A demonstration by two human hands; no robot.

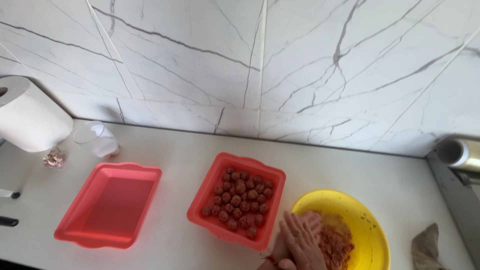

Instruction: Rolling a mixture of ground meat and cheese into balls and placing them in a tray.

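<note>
hands [297, 240] pressed together; over yellow bowl [367, 220]; beside red tray [272, 180]

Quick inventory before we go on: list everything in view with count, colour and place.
Empty tray: one, red, left on the counter.
Tray of meatballs: one, red, centre; many brown-red balls.
Bowl: one, yellow, right front; minced meat inside.
Paper towel roll: one, white, far left.
Glass: one, clear, tipped behind the empty tray.
Cling film roll: one, clear, right edge.
Cloth: one, beige, right front.
Counter: white; marble wall behind.
Hands: two, pressed together at the bowl's left rim.
</note>
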